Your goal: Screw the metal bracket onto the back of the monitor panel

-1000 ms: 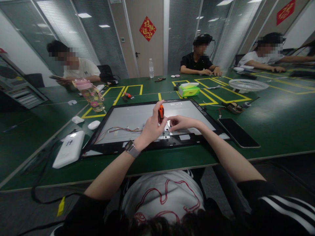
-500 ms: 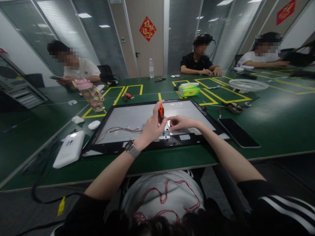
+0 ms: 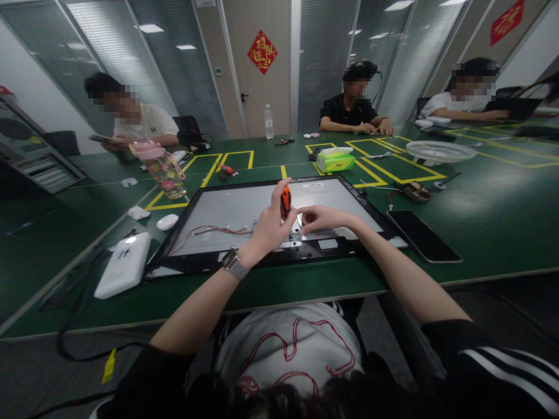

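Observation:
A flat display panel (image 3: pixel 227 201) with a black frame and a grey back lies on the table in front of me. My left hand (image 3: pixel 273 224) is closed around an orange and black screwdriver (image 3: pixel 285 201), held upright over the panel's near middle, with the index finger on top of its handle. The screwdriver's tip is hidden behind my fingers. My right hand (image 3: pixel 321 218) is just to the right, thumb and fingers curled together near a small metal bracket (image 3: pixel 296 238). What those fingers pinch is hidden. Thin wires (image 3: pixel 220 229) run across the panel to the left.
On the left are a white power bank (image 3: pixel 123 265), a white mouse-shaped case (image 3: pixel 167 222) and a pink-lidded bottle (image 3: pixel 161 171). A phone (image 3: pixel 423 234) lies to the right. Beyond the panel are a green tissue pack (image 3: pixel 335 160) and a white basket (image 3: pixel 441 151). Several people sit opposite.
My hands and the screwdriver show no visible movement. At the far right, a person's dark laptop-like object has shifted slightly.

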A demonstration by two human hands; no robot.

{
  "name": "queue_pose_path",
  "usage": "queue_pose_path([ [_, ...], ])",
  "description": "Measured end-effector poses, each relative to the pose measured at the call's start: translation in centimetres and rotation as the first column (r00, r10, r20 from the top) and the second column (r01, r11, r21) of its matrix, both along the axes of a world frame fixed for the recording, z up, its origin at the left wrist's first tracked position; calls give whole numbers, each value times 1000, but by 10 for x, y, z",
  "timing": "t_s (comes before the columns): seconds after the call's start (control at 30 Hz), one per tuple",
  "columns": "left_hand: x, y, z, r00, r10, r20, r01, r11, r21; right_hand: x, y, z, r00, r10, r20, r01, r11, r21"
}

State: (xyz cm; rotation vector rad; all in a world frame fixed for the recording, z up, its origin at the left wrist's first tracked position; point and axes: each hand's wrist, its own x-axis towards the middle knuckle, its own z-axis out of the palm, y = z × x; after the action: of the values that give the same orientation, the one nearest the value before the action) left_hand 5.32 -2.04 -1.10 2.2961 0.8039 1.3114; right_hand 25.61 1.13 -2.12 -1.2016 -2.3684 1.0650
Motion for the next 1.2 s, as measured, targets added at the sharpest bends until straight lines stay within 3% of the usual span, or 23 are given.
queue_pose_path([
  [1.2,0,0,-1,1000,0,1,0,1000,11,1,1,-1,1000,3,0,-3,1000,10],
])
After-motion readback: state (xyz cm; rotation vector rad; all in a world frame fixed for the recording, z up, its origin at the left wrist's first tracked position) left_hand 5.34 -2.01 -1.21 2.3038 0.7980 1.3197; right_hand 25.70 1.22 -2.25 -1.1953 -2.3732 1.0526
